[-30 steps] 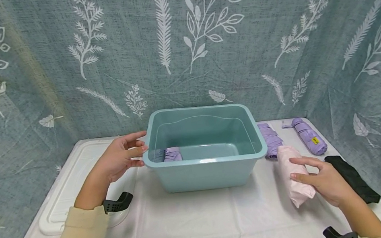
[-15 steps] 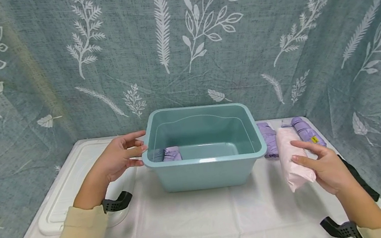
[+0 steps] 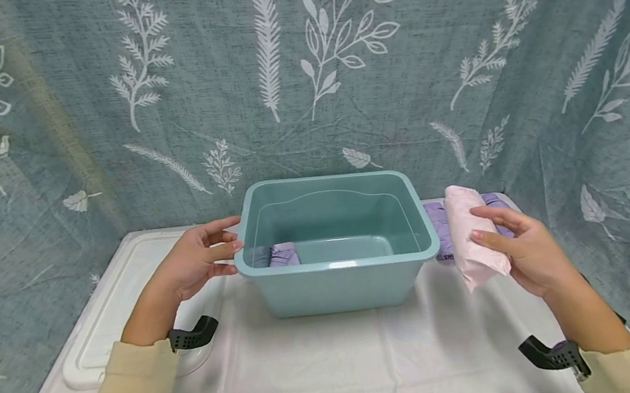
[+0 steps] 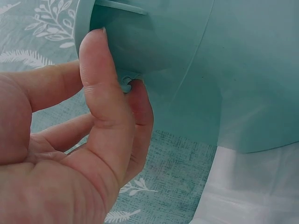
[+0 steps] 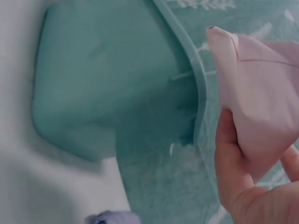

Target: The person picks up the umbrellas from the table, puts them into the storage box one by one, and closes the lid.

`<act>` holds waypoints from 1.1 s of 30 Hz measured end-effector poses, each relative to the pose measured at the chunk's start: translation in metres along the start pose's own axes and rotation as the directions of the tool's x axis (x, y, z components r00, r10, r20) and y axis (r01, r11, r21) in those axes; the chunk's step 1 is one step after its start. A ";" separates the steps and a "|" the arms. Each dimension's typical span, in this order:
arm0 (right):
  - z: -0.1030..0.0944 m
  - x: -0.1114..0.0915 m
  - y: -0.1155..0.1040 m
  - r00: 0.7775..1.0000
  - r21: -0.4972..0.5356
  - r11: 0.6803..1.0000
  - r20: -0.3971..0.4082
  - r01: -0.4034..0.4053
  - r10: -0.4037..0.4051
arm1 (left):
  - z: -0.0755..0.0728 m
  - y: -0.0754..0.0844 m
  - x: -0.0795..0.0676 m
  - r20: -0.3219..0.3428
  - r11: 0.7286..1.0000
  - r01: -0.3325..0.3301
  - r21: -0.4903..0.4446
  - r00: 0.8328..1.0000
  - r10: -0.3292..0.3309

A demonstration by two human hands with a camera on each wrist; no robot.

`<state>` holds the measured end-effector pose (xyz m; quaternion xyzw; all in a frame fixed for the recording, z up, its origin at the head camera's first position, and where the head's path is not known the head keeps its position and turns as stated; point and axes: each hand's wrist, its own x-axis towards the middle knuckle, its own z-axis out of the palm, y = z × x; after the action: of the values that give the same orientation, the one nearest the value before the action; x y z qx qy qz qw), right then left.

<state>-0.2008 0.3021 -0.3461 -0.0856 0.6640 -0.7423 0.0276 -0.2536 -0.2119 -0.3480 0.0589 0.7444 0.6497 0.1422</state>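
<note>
My left hand (image 3: 198, 260) grips the left end of a teal plastic bin (image 3: 334, 291). In the left wrist view, thumb and fingers of that hand (image 4: 100, 116) curl at the bin's rim (image 4: 83, 32). To the right of the bin, my right hand (image 3: 531, 253) holds a pale pink wrapped bundle (image 3: 471, 235) above the table, thumb on its near side. The right wrist view shows the bundle (image 5: 261, 88) with a seam and folded end, my thumb (image 5: 229, 158) against it. A small purple bundle (image 3: 284, 255) lies inside the bin at the left.
A white lid (image 3: 123, 297) lies flat at the left, under my left forearm. Behind the pink bundle are a purple folded bundle (image 3: 439, 226) and another purple roll (image 3: 496, 200), both partly hidden. A patterned curtain (image 3: 300, 91) hangs behind the white-covered table (image 3: 315, 371).
My right hand has lifted the pink bundle off the table and moved it up and back, in front of the purple bundles. My left hand has stayed on the bin.
</note>
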 end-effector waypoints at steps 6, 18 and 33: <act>0.014 0.010 -0.014 0.999 -0.021 0.999 -0.018 -0.038 0.038 | -0.001 0.000 0.000 0.000 1.000 0.000 0.005 1.000 0.000; 0.035 0.031 -0.028 0.999 -0.057 0.998 -0.029 -0.040 0.038 | -0.002 -0.001 0.000 0.005 1.000 -0.001 -0.005 1.000 0.001; 0.055 0.061 -0.038 0.996 -0.057 0.995 -0.041 -0.077 0.074 | 0.000 0.000 0.001 0.003 1.000 -0.003 -0.012 1.000 0.003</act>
<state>-0.2494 0.2428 -0.2968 -0.0470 0.6887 -0.7224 0.0403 -0.2540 -0.2119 -0.3486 0.0601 0.7404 0.6542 0.1426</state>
